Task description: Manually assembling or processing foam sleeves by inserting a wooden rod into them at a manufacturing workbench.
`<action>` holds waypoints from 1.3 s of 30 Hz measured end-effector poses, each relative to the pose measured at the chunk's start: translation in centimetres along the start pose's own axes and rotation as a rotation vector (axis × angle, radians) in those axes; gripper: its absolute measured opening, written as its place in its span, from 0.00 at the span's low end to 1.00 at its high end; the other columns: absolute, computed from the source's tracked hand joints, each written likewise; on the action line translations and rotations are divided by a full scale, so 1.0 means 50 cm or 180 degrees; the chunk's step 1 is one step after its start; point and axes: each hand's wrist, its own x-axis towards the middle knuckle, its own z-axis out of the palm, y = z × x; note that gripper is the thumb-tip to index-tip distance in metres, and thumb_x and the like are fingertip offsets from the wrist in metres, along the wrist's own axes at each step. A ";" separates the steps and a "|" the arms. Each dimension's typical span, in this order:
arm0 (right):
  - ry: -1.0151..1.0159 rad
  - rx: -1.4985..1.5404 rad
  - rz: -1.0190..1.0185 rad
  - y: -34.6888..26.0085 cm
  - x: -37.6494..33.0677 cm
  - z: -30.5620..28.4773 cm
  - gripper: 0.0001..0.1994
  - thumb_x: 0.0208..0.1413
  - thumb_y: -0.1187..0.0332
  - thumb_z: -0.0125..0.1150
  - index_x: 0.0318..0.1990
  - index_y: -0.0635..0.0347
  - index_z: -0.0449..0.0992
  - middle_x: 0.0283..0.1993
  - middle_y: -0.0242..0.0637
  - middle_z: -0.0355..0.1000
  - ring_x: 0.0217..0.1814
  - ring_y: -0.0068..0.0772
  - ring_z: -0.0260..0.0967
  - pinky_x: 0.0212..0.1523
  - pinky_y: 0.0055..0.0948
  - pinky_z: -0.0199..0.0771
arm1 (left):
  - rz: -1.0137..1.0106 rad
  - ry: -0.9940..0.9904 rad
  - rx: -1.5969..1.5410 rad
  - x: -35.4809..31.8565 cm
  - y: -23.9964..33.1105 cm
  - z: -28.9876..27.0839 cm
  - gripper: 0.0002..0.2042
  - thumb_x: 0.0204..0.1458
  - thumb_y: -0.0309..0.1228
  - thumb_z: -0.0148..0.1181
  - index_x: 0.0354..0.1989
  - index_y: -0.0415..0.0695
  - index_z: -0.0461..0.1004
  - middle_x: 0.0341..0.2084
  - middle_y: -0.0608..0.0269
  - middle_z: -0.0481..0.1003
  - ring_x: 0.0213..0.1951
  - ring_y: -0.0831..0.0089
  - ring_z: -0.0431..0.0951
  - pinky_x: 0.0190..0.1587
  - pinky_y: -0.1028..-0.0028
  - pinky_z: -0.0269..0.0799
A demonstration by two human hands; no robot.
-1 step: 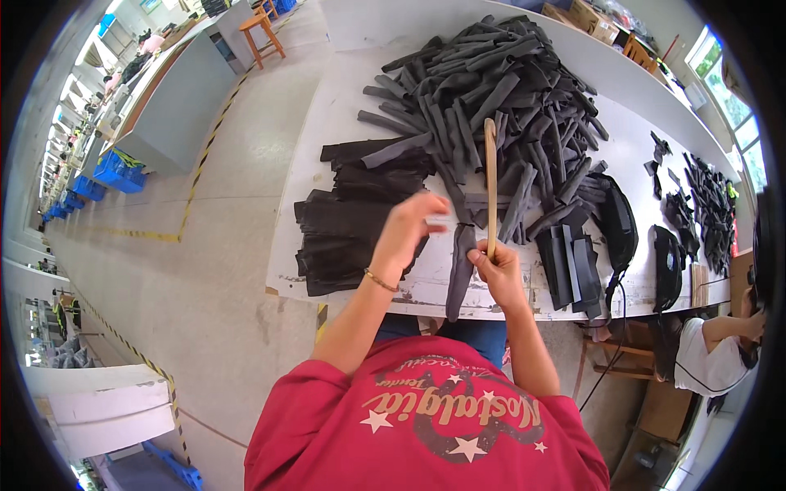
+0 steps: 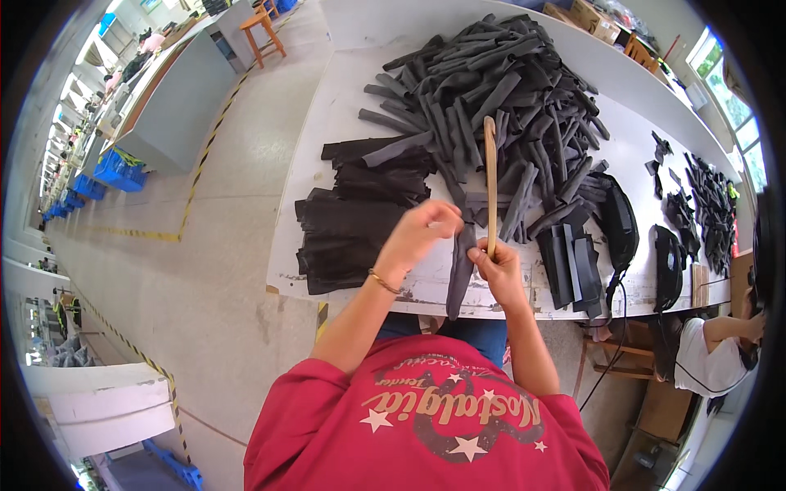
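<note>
My right hand [image 2: 501, 274] is closed around the lower end of a pale wooden stick [image 2: 491, 180] with a hooked top, held upright. A dark grey fabric tube [image 2: 461, 278] hangs toward the table's front edge, just left of my right thumb. Beside the tube's upper end, my left hand [image 2: 422, 233] has its fingers curled together. Its fingertips are slightly blurred, and whatever they pinch cannot be made out. Under and beyond the left hand lie stacked black fabric pieces [image 2: 344, 245]. A large heap of dark grey tubes [image 2: 499, 82] fills the table ahead.
Flat dark pieces [image 2: 569, 266] lie on the white table [image 2: 327, 106], right of my right hand. Beyond them are a curved black item [image 2: 618, 221] with a cord and another black item [image 2: 667, 266]. Another person's arm [image 2: 729, 329] shows at the far right.
My left hand has shifted slightly right, closer to the tube's upper end. Its fingers, spread before, are now curled together. The right hand and the stick have stayed in place.
</note>
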 end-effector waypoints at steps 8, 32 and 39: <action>0.0798 -0.0801 -0.0627 -0.040 0.071 -0.083 0.07 0.54 0.70 0.63 0.36 0.64 0.76 0.25 0.22 0.67 0.29 0.12 0.57 0.30 0.18 0.60 | 0.0559 0.1723 0.0077 0.025 0.055 -0.091 0.08 0.54 0.31 0.57 0.30 0.40 0.77 0.25 0.64 0.75 0.29 0.77 0.74 0.32 0.78 0.70; -0.0170 -0.2737 -0.0886 -0.022 -0.015 -0.129 0.09 0.56 0.69 0.56 0.38 0.65 0.76 0.24 0.49 0.70 0.23 0.43 0.69 0.27 0.33 0.67 | 0.0751 -0.0148 0.3162 0.020 -0.001 -0.227 0.02 0.49 0.29 0.59 0.30 0.47 0.75 0.48 0.74 0.70 0.59 0.63 0.59 0.57 0.60 0.55; -0.0402 -0.2392 -0.0593 -0.022 0.006 -0.029 0.11 0.55 0.68 0.57 0.44 0.60 0.75 0.23 0.49 0.70 0.23 0.43 0.70 0.27 0.35 0.68 | 0.1240 -0.0515 0.3152 0.015 -0.005 -0.142 0.02 0.47 0.28 0.59 0.26 0.46 0.75 0.47 0.69 0.71 0.59 0.58 0.59 0.61 0.62 0.54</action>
